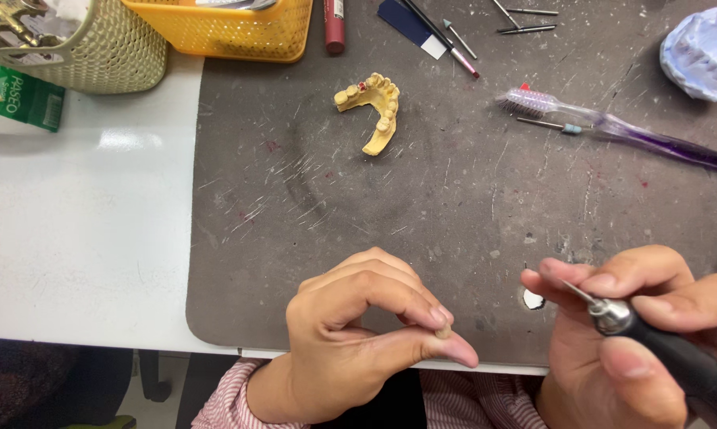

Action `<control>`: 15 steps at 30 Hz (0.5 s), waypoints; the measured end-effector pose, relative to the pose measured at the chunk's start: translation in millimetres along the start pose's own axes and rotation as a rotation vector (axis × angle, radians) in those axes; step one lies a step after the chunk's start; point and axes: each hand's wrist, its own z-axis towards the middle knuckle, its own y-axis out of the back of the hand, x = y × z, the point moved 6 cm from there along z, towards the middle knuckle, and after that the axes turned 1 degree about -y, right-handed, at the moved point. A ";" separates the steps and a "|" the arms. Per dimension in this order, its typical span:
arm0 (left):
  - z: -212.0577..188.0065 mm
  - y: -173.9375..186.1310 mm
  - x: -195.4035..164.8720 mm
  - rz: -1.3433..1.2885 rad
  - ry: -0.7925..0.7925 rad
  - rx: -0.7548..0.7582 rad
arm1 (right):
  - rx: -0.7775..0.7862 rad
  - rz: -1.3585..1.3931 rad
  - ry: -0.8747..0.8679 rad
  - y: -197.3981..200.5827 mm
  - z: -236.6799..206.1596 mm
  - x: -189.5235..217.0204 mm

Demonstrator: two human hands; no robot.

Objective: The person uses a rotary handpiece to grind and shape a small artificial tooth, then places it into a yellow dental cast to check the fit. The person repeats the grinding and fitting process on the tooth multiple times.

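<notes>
My left hand [358,334] hovers over the near edge of the dark work mat [470,199], pinching a tiny tooth-coloured piece [444,330] between thumb and forefinger. My right hand [628,334] grips a black rotary handpiece [660,342] with a metal collar and a thin bur pointing up-left toward my fingertips. A yellow plaster dental arch model [374,107] with a small red spot lies on the mat farther away, apart from both hands.
A purple clear toothbrush [612,127] and loose burs lie at the upper right. A bluish plaster cast [704,52] sits at the far right corner. A yellow basket [231,32], a beige basket [88,48] and a green pack [21,95] stand at the back left.
</notes>
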 end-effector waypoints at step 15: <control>-6.5 0.2 0.1 -0.139 0.023 -0.042 | 0.297 -0.230 -0.013 -43.9 -0.6 12.2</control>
